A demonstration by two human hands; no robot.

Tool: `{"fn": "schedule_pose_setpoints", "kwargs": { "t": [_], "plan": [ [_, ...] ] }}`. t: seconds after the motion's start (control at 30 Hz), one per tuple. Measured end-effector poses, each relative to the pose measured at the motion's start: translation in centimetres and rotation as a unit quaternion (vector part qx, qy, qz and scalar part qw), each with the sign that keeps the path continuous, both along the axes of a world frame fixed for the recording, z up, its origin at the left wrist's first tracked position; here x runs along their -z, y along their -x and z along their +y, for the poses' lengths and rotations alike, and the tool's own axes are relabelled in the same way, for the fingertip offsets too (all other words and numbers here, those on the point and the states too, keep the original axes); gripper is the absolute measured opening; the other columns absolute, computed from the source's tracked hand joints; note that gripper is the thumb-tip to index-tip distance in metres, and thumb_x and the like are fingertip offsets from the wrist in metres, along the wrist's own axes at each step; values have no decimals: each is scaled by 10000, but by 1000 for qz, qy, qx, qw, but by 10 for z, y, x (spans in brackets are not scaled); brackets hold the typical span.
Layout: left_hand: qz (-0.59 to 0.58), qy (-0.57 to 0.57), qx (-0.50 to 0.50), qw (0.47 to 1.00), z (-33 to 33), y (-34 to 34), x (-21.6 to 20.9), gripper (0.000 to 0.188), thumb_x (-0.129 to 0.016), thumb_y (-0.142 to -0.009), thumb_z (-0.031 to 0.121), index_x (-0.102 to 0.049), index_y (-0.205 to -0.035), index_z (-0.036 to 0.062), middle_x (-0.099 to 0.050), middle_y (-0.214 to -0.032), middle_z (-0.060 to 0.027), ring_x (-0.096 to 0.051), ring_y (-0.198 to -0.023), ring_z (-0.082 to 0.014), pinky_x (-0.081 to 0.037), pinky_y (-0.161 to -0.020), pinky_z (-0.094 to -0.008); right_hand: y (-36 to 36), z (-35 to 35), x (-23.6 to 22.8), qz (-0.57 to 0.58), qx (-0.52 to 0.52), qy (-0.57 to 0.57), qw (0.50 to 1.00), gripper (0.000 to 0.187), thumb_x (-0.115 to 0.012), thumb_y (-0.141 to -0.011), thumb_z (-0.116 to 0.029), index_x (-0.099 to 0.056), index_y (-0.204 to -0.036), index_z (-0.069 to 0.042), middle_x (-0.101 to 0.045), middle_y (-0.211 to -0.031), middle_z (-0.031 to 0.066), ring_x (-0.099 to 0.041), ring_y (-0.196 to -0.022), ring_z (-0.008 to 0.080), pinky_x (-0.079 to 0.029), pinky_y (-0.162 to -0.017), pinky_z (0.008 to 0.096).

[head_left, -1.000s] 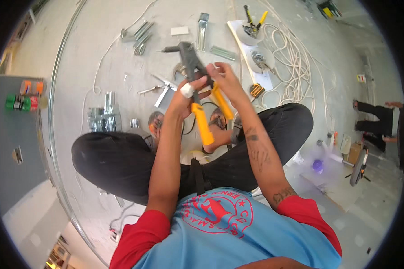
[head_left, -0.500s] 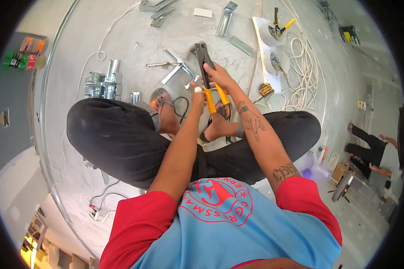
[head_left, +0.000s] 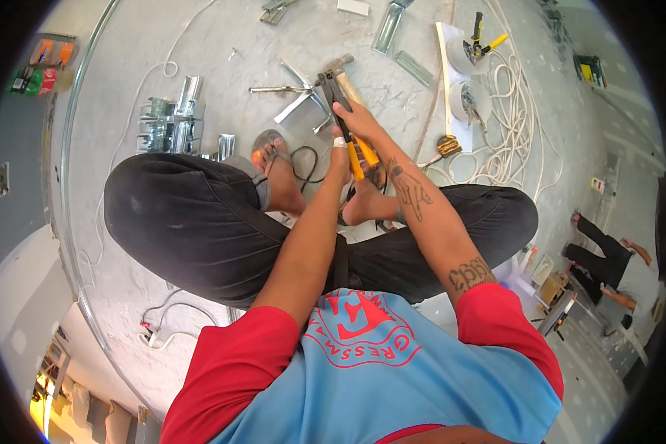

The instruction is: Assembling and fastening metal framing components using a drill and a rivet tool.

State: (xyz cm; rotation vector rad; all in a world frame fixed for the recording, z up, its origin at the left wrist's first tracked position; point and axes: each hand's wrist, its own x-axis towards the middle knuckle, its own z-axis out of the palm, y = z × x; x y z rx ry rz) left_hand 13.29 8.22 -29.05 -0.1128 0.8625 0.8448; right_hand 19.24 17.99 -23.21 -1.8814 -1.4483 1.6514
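Observation:
Between my legs I hold a plier-like tool with dark jaws and two yellow handles, its head pointing away from me. My right hand wraps round its upper part from the right. Lower down, my left hand is closed at the left side of the handles, with a white wrap on one finger; its other fingers are mostly hidden. Just beyond the jaws lies a bent, silvery metal bracket with splayed arms; whether the jaws touch it I cannot tell. A hammer with a wooden handle lies partly behind the tool.
Stacked metal channel pieces stand left of my foot. On the right are a tape measure, a white board with round spools, yellow-handled pliers and coiled white cable. Another person is at the far right.
The tool's yellow handles have come closer together, and my left hand has shifted in against them. More of the hammer shows behind the tool. The whole view has shifted slightly.

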Motion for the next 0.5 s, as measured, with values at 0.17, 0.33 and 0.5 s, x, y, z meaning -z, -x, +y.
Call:
{"fn": "schedule_pose_setpoints", "kwargs": {
  "t": [0.17,0.33,0.5],
  "plan": [
    [9,44,-26,999,0,-2,-3,840,-317,-904,744,-352,-1446,102,-510,-1343,-123,-574,-1134,-293,-542,-837,-444,4,-1,-9,-11,-11,18,1000,523,-560,-942,-444,-594,-1201,9,-676,-1025,139,-628,-916,222,-486,-814,334],
    [12,26,-15,999,0,-5,-7,847,-303,-909,742,-339,-1451,92,-508,-1345,-124,-570,-1144,-301,-539,-854,-447,-2,-4,-12,-53,-26,-1,998,604,-561,-925,-487,-566,-1249,23,-663,-1095,192,-636,-998,264,-484,-846,351],
    [78,13,-50,996,-4,-14,16,855,-281,-834,839,-601,-1002,65,-629,-787,-90,-635,-645,-217,-536,-538,-346,7,-7,-21,-49,-17,9,999,610,-564,-923,-487,-566,-1241,33,-660,-1089,197,-638,-988,261,-487,-836,348]
  ]
}}
